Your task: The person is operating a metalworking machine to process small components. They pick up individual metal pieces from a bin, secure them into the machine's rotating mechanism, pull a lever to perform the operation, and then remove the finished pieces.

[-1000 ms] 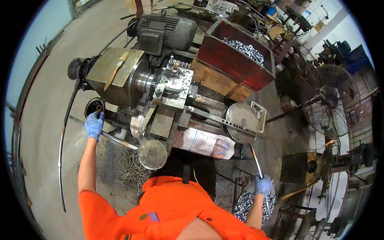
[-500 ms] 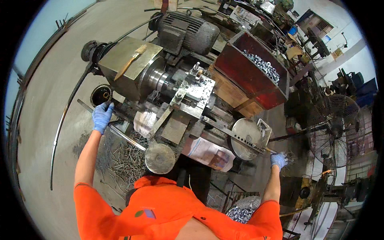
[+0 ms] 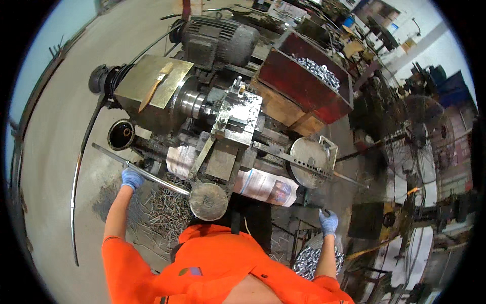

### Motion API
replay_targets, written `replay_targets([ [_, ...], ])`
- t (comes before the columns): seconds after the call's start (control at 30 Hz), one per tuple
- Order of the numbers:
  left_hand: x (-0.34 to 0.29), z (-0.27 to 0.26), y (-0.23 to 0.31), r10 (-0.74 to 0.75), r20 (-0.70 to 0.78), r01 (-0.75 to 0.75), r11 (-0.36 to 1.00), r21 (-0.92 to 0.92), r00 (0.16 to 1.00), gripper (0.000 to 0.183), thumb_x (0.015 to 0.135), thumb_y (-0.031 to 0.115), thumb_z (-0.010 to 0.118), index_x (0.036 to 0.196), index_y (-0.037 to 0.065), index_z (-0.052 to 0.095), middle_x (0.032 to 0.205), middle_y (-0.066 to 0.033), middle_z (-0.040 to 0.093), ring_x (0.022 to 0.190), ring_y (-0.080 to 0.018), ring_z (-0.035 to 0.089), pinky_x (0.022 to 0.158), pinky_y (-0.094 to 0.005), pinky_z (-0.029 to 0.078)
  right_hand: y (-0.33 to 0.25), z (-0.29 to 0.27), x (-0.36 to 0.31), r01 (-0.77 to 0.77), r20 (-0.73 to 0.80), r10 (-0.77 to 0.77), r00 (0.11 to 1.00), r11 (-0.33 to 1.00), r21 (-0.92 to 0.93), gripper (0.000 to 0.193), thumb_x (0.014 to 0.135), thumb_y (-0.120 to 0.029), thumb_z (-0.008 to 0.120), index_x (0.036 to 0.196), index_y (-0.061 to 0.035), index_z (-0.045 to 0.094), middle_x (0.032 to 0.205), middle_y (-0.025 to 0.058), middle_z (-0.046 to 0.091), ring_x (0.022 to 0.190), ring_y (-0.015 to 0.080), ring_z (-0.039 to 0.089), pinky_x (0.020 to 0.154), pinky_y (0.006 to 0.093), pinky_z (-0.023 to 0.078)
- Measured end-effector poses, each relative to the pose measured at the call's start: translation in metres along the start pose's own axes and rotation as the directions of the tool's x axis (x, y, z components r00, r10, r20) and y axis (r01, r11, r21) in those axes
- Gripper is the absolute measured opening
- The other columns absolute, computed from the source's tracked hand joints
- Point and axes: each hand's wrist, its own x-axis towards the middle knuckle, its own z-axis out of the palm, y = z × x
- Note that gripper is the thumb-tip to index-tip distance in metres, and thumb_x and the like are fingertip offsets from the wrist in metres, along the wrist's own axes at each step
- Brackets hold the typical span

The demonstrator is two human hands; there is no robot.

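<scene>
My left hand (image 3: 132, 178), in a blue glove, is closed on a long metal lever bar (image 3: 164, 186) that slants across the lathe's front left. My gloved right hand (image 3: 328, 222) hangs above a basket of shiny metal nuts (image 3: 305, 263), its fingers drawn together by a small dark piece that I cannot make out. Between the hands stands the lathe, with its shiny chuck (image 3: 192, 104) and a chip-strewn tool block (image 3: 238, 116). A black cup (image 3: 121, 135) holding a ring-shaped piece sits beyond my left hand.
A red bin (image 3: 304, 83) of metal nuts stands behind the lathe. A brush (image 3: 154, 87) lies on the headstock cover. Round plates (image 3: 208, 201) and a perforated bar (image 3: 296, 169) jut toward me. Metal shavings (image 3: 164, 213) cover the floor at left; a fan (image 3: 420, 126) stands right.
My left hand has come from beside the black cup down onto the lever bar. My right hand has left the handle at the perforated bar's end and moved nearer, above the basket.
</scene>
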Motion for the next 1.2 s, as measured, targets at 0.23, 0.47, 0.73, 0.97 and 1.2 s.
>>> replay_targets([
  [0.23, 0.011, 0.048, 0.056, -0.561, -0.128, 0.454, 0.766, -0.455, 0.818, 0.05, 0.075, 0.049, 0.054, 0.105, 0.01, 0.062, 0.103, -0.0171, 0.063, 0.097, -0.0357, 0.059, 0.079, -0.0453, 0.045, -0.005, 0.009, -0.035, 0.015, 0.151, -0.053, 0.987, 0.969, 0.245, 0.045, 0.069, -0.038, 0.073, 0.092, 0.0002, 0.068, 0.092, 0.0173, 0.067, 0.087, 0.029, 0.064, 0.081, 0.0328, 0.048],
  [0.47, 0.004, 0.0, 0.019, -0.02, -0.033, 0.015, 0.987, -0.158, 0.999, 0.031, 0.078, 0.035, 0.052, 0.094, 0.012, 0.065, 0.091, -0.0135, 0.066, 0.086, -0.0352, 0.063, 0.071, -0.0446, 0.05, -0.002, -0.013, -0.028, 0.123, -0.04, -0.117, 0.992, 0.967, 0.223, 0.037, 0.068, -0.032, 0.076, 0.083, 0.0006, 0.069, 0.082, 0.0167, 0.068, 0.077, 0.0272, 0.066, 0.074, 0.033, 0.05],
  [0.73, -0.035, -0.051, 0.008, -0.019, 0.096, 0.045, 0.962, -0.271, 0.995, 0.035, 0.082, 0.037, 0.051, 0.099, 0.01, 0.065, 0.095, -0.0182, 0.065, 0.089, -0.0354, 0.062, 0.077, -0.0438, 0.049, -0.178, -0.114, 0.015, 0.42, -0.113, -0.41, 0.905, 0.819, 0.392, 0.021, 0.075, -0.018, 0.072, 0.082, 0.001, 0.067, 0.075, 0.0097, 0.067, 0.066, 0.0129, 0.061, 0.064, 0.0268, 0.048],
  [0.97, -0.104, -0.149, -0.123, -0.365, -0.441, -0.039, 0.733, -0.679, 0.82, 0.029, 0.088, 0.025, 0.056, 0.109, 0.007, 0.062, 0.091, -0.0157, 0.066, 0.083, -0.0213, 0.064, 0.075, -0.0353, 0.048, -0.409, -0.136, -0.006, 0.926, -0.325, -0.869, 0.372, 0.322, 0.199, 0.04, 0.07, -0.041, 0.071, 0.089, -0.0057, 0.069, 0.087, 0.0125, 0.066, 0.086, 0.0295, 0.061, 0.083, 0.0377, 0.045],
  [1.2, -0.169, -0.087, -0.194, -0.747, -0.105, 0.548, 0.568, -0.614, 0.656, 0.053, 0.088, 0.052, 0.045, 0.084, 0.002, 0.06, 0.08, -0.0191, 0.063, 0.07, -0.0358, 0.059, 0.064, -0.0431, 0.044, -0.554, -0.111, -0.059, 0.972, 0.243, -0.946, 0.217, 0.232, 0.038, 0.06, 0.071, -0.06, 0.055, 0.092, -0.0057, 0.068, 0.093, 0.0146, 0.066, 0.09, 0.0319, 0.059, 0.085, 0.0425, 0.041],
])
